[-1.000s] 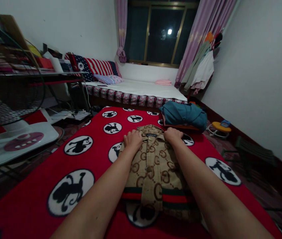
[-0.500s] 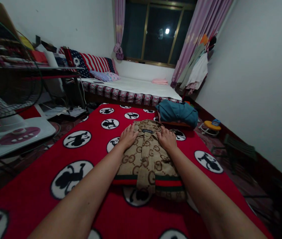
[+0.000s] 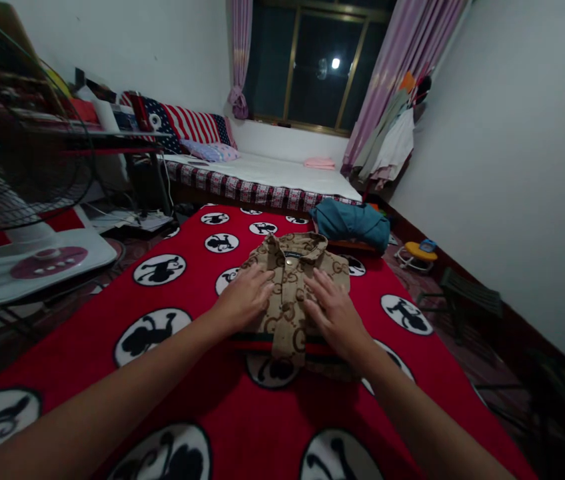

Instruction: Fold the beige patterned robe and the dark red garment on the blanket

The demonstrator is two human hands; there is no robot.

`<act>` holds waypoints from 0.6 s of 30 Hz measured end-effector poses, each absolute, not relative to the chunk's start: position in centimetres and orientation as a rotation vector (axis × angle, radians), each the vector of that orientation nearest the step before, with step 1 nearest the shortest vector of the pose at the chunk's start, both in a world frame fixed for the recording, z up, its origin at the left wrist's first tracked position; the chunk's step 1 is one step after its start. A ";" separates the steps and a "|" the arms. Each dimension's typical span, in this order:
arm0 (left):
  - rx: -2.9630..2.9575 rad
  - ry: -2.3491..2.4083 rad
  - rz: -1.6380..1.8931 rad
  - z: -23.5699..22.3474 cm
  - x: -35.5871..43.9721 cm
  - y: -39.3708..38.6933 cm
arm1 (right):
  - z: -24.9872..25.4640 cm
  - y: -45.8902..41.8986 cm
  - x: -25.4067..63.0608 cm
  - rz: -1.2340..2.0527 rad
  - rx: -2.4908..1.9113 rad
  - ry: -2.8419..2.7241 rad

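Observation:
A folded tan shirt (image 3: 295,267) with a letter pattern and a red-and-green band lies collar away from me on a red blanket (image 3: 197,400) with black-and-white round figures. My left hand (image 3: 243,301) lies flat on the shirt's left half, fingers stretched out. My right hand (image 3: 333,313) lies flat on its right half, fingers apart. Neither hand holds anything.
A bundled teal garment (image 3: 352,223) lies just beyond the shirt. Farther back is a bed (image 3: 272,177) under a dark window. At the left stand a fan (image 3: 17,153) and a white scale (image 3: 42,263). A small stool (image 3: 467,297) stands near the right wall.
Both hands have slid from the collar end toward me along the shirt, ending flat on its middle. Fists a second ago, they now lie with fingers stretched out.

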State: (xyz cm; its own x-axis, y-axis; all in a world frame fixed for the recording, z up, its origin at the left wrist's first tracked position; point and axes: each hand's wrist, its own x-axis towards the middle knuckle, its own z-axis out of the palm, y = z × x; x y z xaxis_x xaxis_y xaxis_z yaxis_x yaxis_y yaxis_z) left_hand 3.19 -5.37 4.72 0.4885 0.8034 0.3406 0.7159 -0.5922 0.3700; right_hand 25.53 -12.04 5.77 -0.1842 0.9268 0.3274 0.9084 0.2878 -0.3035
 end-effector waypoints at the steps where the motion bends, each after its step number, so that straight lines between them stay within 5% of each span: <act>1: 2.539 1.243 0.808 4.9 3.7 -6.3 | 5.4 -12.6 24.8 0.085 -1.569 -2.133; 11: 2.246 1.112 1.188 2.4 4.7 -9.6 | 2.6 -13.3 24.2 0.279 -1.318 -1.905; 18: 2.090 1.057 1.137 3.6 4.7 -10.1 | 3.1 -14.4 23.6 0.290 -1.331 -1.819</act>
